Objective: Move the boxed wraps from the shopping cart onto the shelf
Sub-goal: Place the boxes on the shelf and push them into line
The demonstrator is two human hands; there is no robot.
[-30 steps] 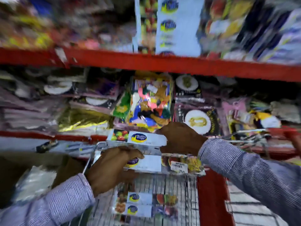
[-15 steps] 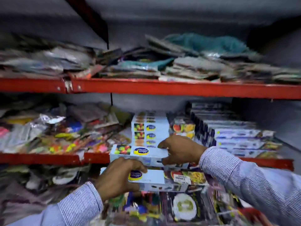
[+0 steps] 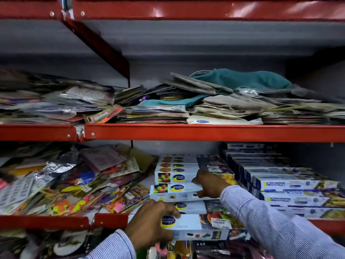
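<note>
My left hand (image 3: 149, 223) grips a long white wrap box (image 3: 196, 226) with a blue-and-yellow logo, held level at the red front lip of the shelf (image 3: 110, 220). My right hand (image 3: 210, 186) rests on the right end of a second wrap box (image 3: 175, 191), which lies on a stack of the same boxes (image 3: 177, 171) standing on the shelf. Another box (image 3: 190, 206) lies under it. The shopping cart is out of view.
Blue-and-white boxes (image 3: 285, 186) are stacked to the right of the wrap stack. Loose colourful packets (image 3: 71, 180) crowd the left of the same shelf. The shelf above (image 3: 186, 131) holds flat packets and a teal bag (image 3: 240, 79). More goods hang below.
Both hands have lifted the boxes from the cart up to the shelf. The right hand's box now lies on the stack, and the left hand's box has reached the shelf lip.
</note>
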